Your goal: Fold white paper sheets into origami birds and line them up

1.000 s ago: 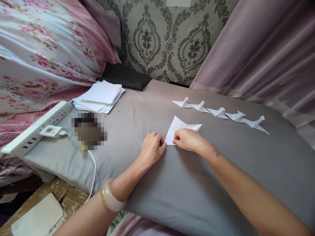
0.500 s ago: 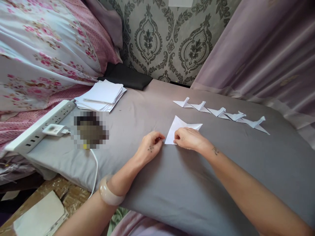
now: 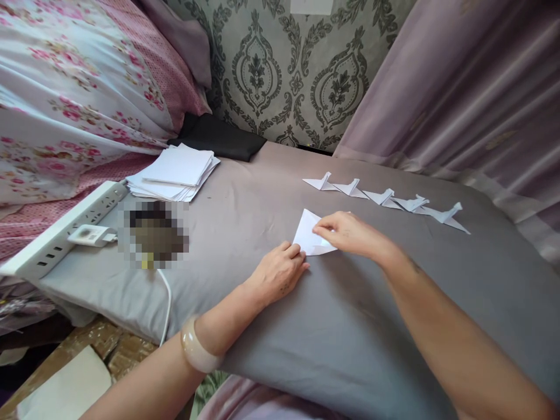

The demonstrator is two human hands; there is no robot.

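A white sheet of paper [image 3: 304,228], partly folded, lies on the grey cloth surface between my hands. My left hand [image 3: 282,269] grips its near left corner, fingers closed on the edge. Over the right part of the sheet, my right hand [image 3: 350,233] has thumb and fingertips pinched together on the paper, and it hides the far right side. Beyond my right hand, several folded paper birds [image 3: 383,198] stand in a slanting row, each close to its neighbour.
A stack of white paper [image 3: 177,174] lies at the back left, by a black folded item [image 3: 219,135]. Left of it runs a white power strip [image 3: 65,227] with a charger [image 3: 91,234] plugged in. A white cable [image 3: 168,303] trails over the near edge beside a blurred-out object [image 3: 156,236].
My left hand has moved onto the paper's near left corner. My right hand has shifted slightly right and up, and its fingers now reach across the sheet. The view has turned slightly.
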